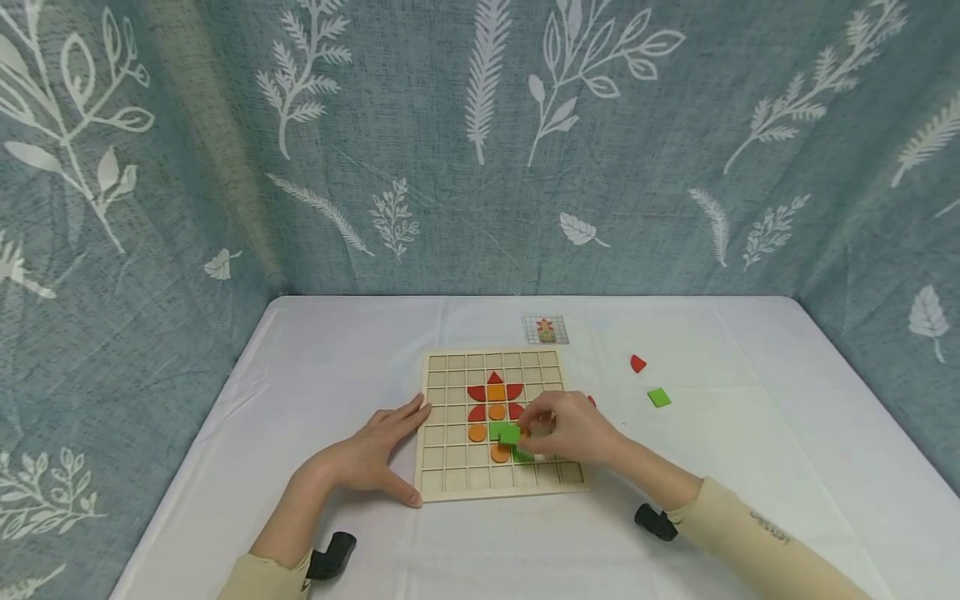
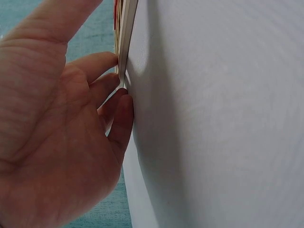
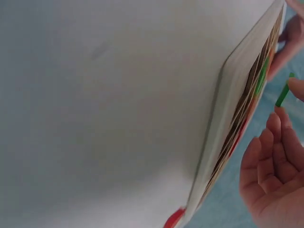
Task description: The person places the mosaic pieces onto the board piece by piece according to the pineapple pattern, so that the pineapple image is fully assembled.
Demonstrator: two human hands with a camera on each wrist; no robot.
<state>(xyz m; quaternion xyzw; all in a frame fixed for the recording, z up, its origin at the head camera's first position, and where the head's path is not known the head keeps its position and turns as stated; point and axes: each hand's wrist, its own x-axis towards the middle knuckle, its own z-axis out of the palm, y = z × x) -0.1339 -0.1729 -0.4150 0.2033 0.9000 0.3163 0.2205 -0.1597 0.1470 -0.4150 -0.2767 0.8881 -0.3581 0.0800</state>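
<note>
A wooden grid board (image 1: 444, 480) lies on the white table, with red, orange and green pieces set in its middle cells. My right hand (image 1: 573, 427) pinches a green square tile (image 1: 509, 434) between thumb and fingers above the lower part of the pattern. The right wrist view shows this green tile (image 3: 284, 91) edge-on, lifted off the board. Part of the pattern is hidden behind the right hand. With fingers spread, my left hand (image 1: 371, 454) touches the board's left edge. In the left wrist view, its fingertips (image 2: 111, 59) meet the board's side.
Behind the board lies a small pattern card (image 1: 546, 329). To the right are a loose red piece (image 1: 637, 363) and a green square (image 1: 659, 397). Another red piece (image 1: 592, 401) shows partly behind the right hand. A patterned blue-green curtain (image 1: 450, 217) surrounds the table.
</note>
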